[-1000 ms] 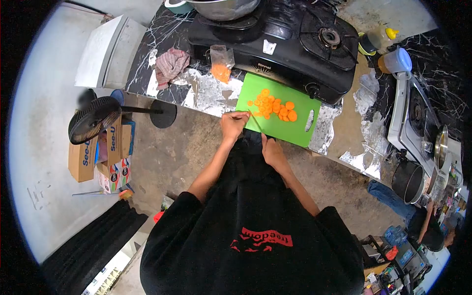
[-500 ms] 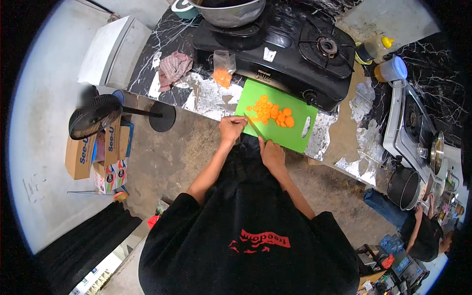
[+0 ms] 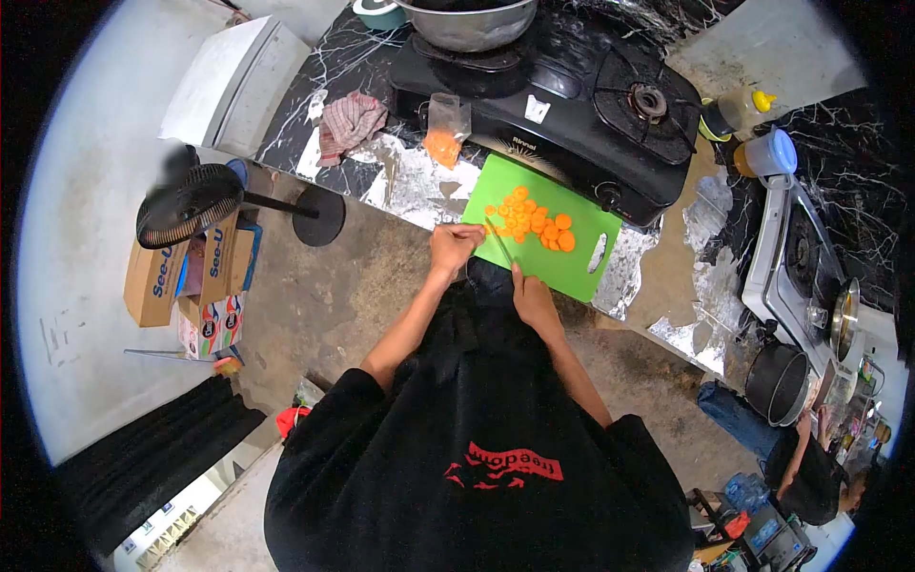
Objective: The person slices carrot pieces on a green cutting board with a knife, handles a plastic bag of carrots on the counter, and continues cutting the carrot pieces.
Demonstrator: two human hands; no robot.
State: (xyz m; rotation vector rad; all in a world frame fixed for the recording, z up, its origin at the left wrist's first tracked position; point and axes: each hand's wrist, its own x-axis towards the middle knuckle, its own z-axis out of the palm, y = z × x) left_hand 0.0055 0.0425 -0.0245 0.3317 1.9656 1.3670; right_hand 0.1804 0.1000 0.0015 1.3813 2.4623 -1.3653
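A green cutting board (image 3: 574, 274) lies at the counter's front edge, with several round carrot slices (image 3: 538, 224) spread over its middle. My right hand (image 3: 536, 303) is closed around the handle of a knife (image 3: 501, 244), whose blade points away from me over the board, beside the slices. At the board's left edge, my left hand (image 3: 454, 250) has its fingers pinched together, with a small orange carrot end (image 3: 487, 230) at the tips. Fingers partly cover that piece, and its full size is hidden.
Behind the board stands a black gas stove (image 3: 572, 114) bearing a metal pan (image 3: 472, 27). A plastic bag of orange bits (image 3: 443, 145) and a checked cloth (image 3: 351, 124) lie to the left. A fan (image 3: 191, 205) stands left; another person (image 3: 810, 472) is at far right.
The knife blade has shifted slightly right, away from my left fingertips. My left hand keeps its pinch at the board's edge. The whole view has tilted a little.
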